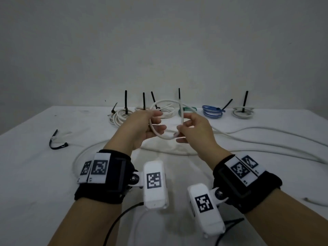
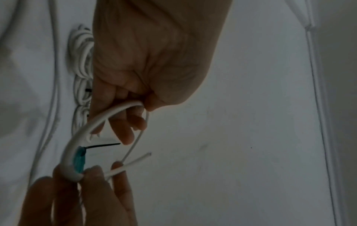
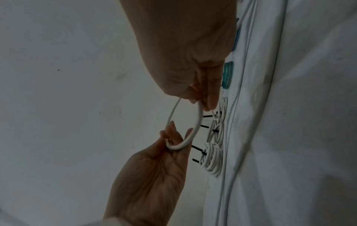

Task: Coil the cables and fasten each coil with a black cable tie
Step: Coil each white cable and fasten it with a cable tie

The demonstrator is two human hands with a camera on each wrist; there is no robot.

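A white cable (image 1: pixel 168 100) is bent into one loop above the table. My left hand (image 1: pixel 156 121) grips the loop's left side with curled fingers. On the right side, my right hand (image 1: pixel 181 130) pinches the cable close to its cut end. In the left wrist view the left hand (image 2: pixel 142 107) holds the cable (image 2: pixel 100 120) from above while the right hand (image 2: pixel 92 172) pinches it below. The right wrist view shows the right hand (image 3: pixel 203 104) and the left hand (image 3: pixel 175 137) on the same loop (image 3: pixel 197 122). A loose black cable tie (image 1: pixel 56 142) lies at the left.
The rest of the white cable (image 1: pixel 266 137) trails in long curves over the white table (image 1: pixel 35 174). Along the back stand several tied coils: white (image 1: pixel 120 116), green (image 1: pixel 188 110), blue (image 1: pixel 212 111) and grey (image 1: pixel 243 112), with black tie tails sticking up.
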